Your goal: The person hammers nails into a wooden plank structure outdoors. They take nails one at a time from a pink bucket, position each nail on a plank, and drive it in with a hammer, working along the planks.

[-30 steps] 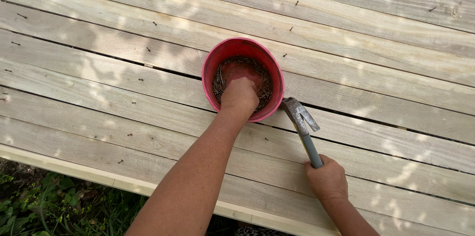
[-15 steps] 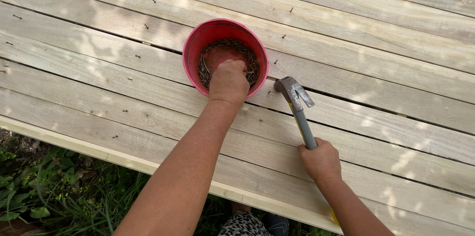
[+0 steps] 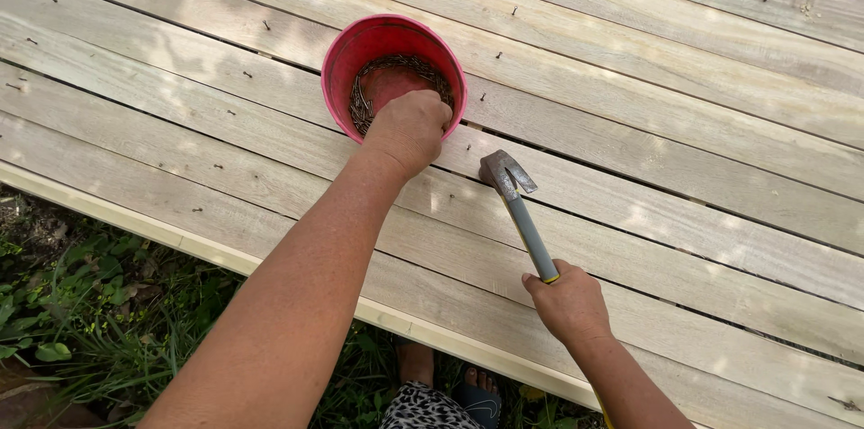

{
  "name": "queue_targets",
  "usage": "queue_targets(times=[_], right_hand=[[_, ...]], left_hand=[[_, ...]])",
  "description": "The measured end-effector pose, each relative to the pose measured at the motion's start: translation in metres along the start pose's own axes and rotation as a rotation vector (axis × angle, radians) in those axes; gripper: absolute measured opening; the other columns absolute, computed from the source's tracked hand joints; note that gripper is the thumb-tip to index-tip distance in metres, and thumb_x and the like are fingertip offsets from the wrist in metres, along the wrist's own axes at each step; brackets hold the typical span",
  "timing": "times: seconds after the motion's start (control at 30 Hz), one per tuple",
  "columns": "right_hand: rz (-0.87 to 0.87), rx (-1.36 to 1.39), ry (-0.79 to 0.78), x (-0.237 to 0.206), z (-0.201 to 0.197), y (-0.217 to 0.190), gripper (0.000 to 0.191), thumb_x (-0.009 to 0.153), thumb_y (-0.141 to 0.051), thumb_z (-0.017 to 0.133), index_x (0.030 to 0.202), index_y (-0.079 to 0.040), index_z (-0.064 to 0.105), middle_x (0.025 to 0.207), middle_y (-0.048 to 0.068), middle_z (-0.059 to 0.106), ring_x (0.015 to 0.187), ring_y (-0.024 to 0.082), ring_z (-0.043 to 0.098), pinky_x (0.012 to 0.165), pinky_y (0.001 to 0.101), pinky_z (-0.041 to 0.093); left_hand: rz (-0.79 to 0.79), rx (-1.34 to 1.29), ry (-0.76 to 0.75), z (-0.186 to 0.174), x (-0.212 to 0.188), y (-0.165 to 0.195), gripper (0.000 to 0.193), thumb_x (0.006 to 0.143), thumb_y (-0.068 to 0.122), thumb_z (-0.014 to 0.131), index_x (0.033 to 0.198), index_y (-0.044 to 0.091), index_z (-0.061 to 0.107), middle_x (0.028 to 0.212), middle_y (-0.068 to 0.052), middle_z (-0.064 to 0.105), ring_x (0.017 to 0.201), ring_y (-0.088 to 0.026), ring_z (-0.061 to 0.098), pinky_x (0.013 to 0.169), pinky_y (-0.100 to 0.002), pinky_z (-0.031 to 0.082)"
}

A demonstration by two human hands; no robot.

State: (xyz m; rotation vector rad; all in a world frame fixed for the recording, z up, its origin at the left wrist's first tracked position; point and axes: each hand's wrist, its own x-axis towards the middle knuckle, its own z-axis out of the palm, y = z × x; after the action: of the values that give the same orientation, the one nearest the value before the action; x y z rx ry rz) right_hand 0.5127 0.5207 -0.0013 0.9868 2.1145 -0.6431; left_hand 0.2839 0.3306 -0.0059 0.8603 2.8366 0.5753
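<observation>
A red plastic bowl with many dark nails in it sits on pale wooden planks. My left hand reaches over the bowl's near rim, fingers curled down inside among the nails; what they pinch is hidden. My right hand grips the handle of a claw hammer, whose steel head rests on a plank just right of the bowl.
Several nails stand partly driven along the planks, such as one nail beyond the bowl. The deck's near edge drops to grass and weeds. A sandalled foot shows below the edge.
The view has shifted, so bowl and hands sit lower and further left. My left hand stays in the bowl; the hammer stays in my right hand, its head resting on the plank.
</observation>
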Motion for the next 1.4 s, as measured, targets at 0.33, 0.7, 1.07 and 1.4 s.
queue_targets(times=[0.33,0.7,1.07,1.4], right_hand=[[-0.051,0.008,-0.107,-0.024,0.029,0.034,0.039,0.090,-0.043,0.070,0.103,-0.006,0.073,0.082,0.015,0.075,0.075,0.027,0.074,0.077,0.0443,0.059],[-0.156,0.082,-0.058,-0.033,0.054,0.045,0.041,0.084,-0.039,0.072,0.106,-0.005,0.073,0.081,0.019,0.076,0.080,0.034,0.075,0.082,0.0450,0.057],[-0.114,0.129,0.001,-0.038,0.074,0.044,0.042,0.084,-0.041,0.072,0.105,-0.004,0.074,0.083,0.021,0.077,0.082,0.036,0.075,0.083,0.0453,0.057],[-0.026,0.146,-0.015,-0.052,0.093,0.034,0.040,0.086,-0.040,0.072,0.103,-0.004,0.075,0.076,0.017,0.076,0.074,0.031,0.075,0.077,0.0430,0.058]], left_hand=[[-0.617,-1.183,0.452,0.009,-0.035,0.014,0.004,0.084,-0.002,0.066,0.084,0.002,0.066,0.093,-0.008,0.076,0.084,-0.015,0.078,0.074,-0.029,0.064],[-0.909,-0.503,-0.108,0.054,-0.131,0.009,0.012,0.084,0.015,0.081,0.082,0.004,0.079,0.085,-0.013,0.078,0.080,-0.023,0.076,0.079,-0.035,0.060],[-0.716,-0.453,0.045,0.077,-0.149,0.000,0.012,0.085,0.013,0.073,0.093,0.009,0.081,0.100,-0.014,0.077,0.092,-0.029,0.075,0.086,-0.039,0.061],[-0.649,-0.119,-0.293,0.070,-0.107,0.035,0.020,0.089,0.009,0.072,0.107,0.003,0.071,0.122,-0.016,0.063,0.108,-0.035,0.069,0.087,-0.043,0.060]])
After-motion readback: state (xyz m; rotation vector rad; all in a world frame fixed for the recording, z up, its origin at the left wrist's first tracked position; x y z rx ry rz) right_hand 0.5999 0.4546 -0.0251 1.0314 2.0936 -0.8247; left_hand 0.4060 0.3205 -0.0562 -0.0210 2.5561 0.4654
